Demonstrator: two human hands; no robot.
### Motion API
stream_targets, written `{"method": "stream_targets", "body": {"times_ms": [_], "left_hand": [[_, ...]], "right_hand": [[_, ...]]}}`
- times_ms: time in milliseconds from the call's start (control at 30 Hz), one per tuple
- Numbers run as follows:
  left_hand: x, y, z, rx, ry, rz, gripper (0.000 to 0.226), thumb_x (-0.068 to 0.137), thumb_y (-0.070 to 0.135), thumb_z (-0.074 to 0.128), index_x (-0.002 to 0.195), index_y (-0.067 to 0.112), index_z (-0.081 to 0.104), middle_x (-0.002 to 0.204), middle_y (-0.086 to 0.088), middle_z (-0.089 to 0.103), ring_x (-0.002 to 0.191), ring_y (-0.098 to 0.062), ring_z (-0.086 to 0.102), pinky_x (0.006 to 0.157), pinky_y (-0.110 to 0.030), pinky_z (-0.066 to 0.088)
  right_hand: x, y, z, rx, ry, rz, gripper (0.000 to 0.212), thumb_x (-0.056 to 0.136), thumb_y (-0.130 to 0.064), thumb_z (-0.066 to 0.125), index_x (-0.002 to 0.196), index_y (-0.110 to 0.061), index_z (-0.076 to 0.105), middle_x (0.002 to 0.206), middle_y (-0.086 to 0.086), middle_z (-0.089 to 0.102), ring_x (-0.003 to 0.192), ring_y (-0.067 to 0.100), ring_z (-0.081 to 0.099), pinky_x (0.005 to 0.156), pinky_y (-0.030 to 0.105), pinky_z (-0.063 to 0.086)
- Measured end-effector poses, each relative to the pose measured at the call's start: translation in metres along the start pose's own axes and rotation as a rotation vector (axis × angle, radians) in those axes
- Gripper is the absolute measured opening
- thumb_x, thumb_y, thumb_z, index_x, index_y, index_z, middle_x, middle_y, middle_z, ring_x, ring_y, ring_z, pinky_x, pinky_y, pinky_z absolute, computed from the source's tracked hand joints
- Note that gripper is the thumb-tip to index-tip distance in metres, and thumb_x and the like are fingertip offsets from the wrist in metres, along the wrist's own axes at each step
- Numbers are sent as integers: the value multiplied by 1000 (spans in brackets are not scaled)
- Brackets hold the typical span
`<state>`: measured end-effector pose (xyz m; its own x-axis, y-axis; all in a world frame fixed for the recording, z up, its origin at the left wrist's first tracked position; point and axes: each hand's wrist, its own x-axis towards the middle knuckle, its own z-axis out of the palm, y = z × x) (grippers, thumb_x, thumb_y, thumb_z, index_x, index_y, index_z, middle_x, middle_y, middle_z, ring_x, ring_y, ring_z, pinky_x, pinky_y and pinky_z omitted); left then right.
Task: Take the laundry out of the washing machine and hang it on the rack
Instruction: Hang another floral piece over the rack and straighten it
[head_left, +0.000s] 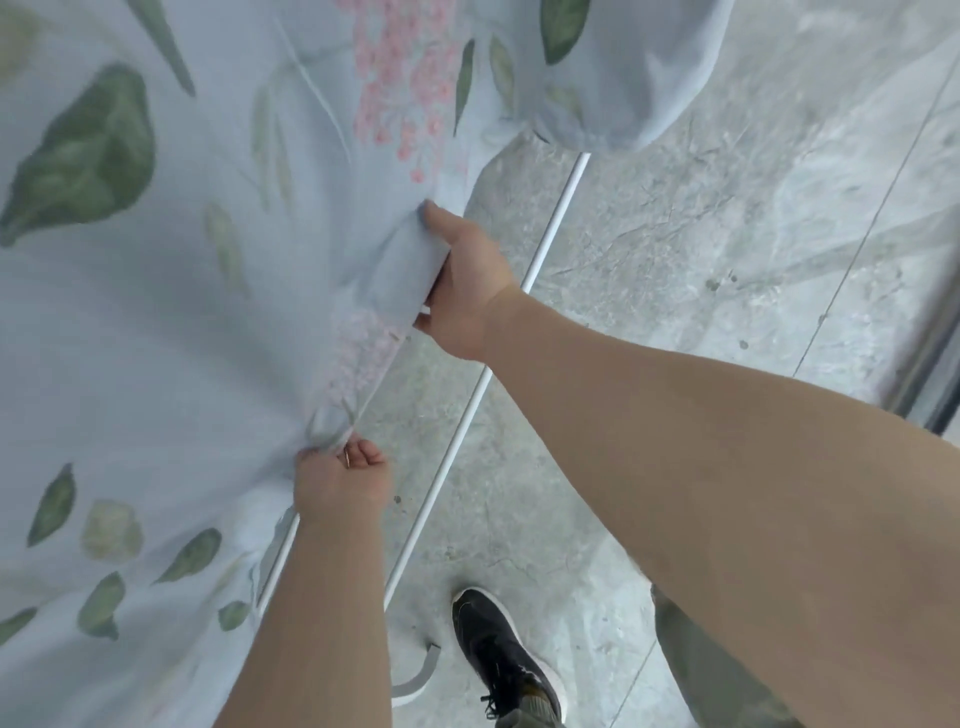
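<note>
Draping over the white rack, the sheet (156, 322) fills the left half of the view. Its free edge runs diagonally from near left to far right, parallel to the exposed rack rod (466, 415). The far end of the cloth gathers into a rounded hanging bundle at the top right.

Appearance: pale blue fabric printed with green leaves and clusters of small pink flowers. The weave detail is blurred.

Grip state:
- The left hand (340, 480) has its fingers curled round a bunched section of the edge at the near end.
- The right hand (467, 283) holds a folded section farther along the edge, thumb on top and fingers tucked beneath the fold.

A second rod (279, 558) shows just left of the left forearm, partly covered by the cloth. The curved rack foot (418, 675) rests on the floor at the near side.

Right of the exposed rod lies open grey marble floor (701, 234), bounded at the right edge by a dark metal strip (930, 358). A black shoe (501, 654) stands just right of the rack foot.
</note>
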<state>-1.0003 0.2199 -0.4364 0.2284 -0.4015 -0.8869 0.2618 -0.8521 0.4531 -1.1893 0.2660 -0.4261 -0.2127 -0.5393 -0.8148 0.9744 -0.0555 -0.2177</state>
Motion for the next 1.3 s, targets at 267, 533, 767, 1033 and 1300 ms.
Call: {"method": "stream_targets", "body": {"times_ms": [267, 533, 767, 1033, 1300], "left_hand": [[-65, -74, 87, 188, -289, -65, 28, 82, 17, 49, 107, 14, 62, 114, 6, 64, 106, -16, 56, 100, -33, 37], [-64, -74, 112, 209, -115, -2, 17, 87, 8, 48, 96, 20, 57, 94, 5, 56, 88, -11, 53, 101, -26, 36], [-55, -59, 95, 292, -56, -14, 9, 82, 14, 51, 88, 18, 56, 85, 4, 52, 73, -11, 48, 88, -28, 35], [-37, -51, 115, 172, -25, -35, 15, 85, 24, 62, 97, 18, 57, 94, 4, 55, 76, -11, 54, 77, -25, 41], [-72, -71, 168, 226, -463, -174, 40, 71, 15, 79, 110, 12, 72, 95, 4, 71, 93, -10, 61, 92, -31, 48]], "right_hand": [[6, -12, -34, -489, 136, 55, 30, 98, -35, 59, 107, -7, 64, 118, 15, 68, 95, 28, 67, 82, 38, 58], [-10, -36, -65, -380, 129, 144, 14, 88, -4, 60, 94, -15, 66, 102, 1, 70, 92, 18, 65, 92, 37, 51], [1, -105, -31, -83, 112, -19, 25, 68, -5, 57, 90, -16, 60, 96, 5, 61, 85, 27, 57, 84, 40, 49], [24, -105, -47, -149, 277, 60, 26, 70, -1, 59, 91, -14, 66, 88, 7, 70, 81, 28, 68, 85, 46, 60], [20, -87, -12, -325, 261, 272, 8, 75, -16, 65, 82, -19, 68, 76, 4, 63, 66, 21, 57, 62, 31, 51]]}}
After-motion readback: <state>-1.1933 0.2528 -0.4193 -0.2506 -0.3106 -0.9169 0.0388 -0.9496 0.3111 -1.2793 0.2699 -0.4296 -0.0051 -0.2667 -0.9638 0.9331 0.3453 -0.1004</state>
